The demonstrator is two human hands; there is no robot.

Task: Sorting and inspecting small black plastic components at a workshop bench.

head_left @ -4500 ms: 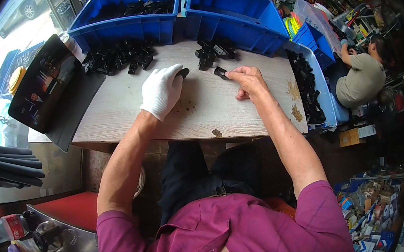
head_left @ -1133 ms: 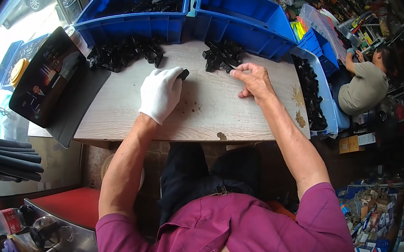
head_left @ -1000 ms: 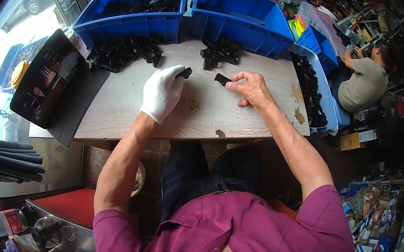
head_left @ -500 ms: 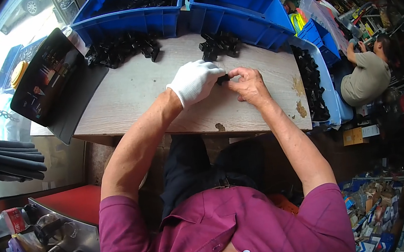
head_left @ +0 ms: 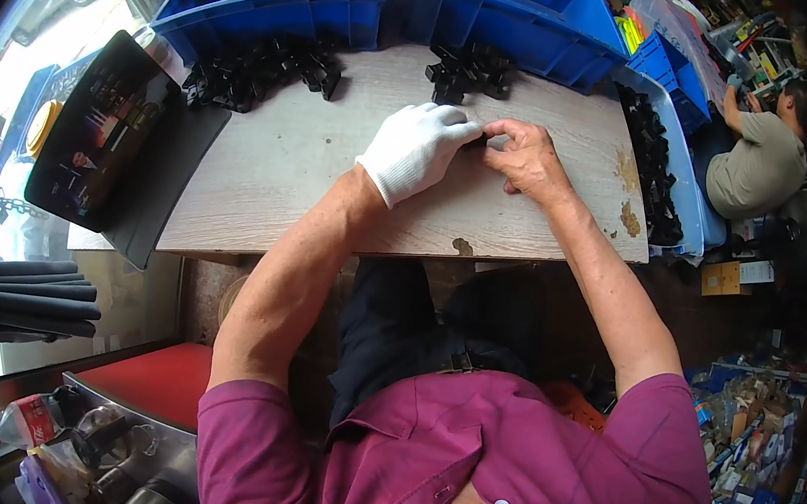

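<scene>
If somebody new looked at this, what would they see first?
Probably the white-gloved left hand, fingertips close to those of the bare right hand, over the pale table. Behind them, big blue bins line the far side, with heaps of black pieces in front. A lit tablet stands at the left.

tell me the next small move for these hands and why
Probably press gently inward: the gloved left hand and bare right hand meet above the table at a small black piece, mostly hidden between them.
</scene>
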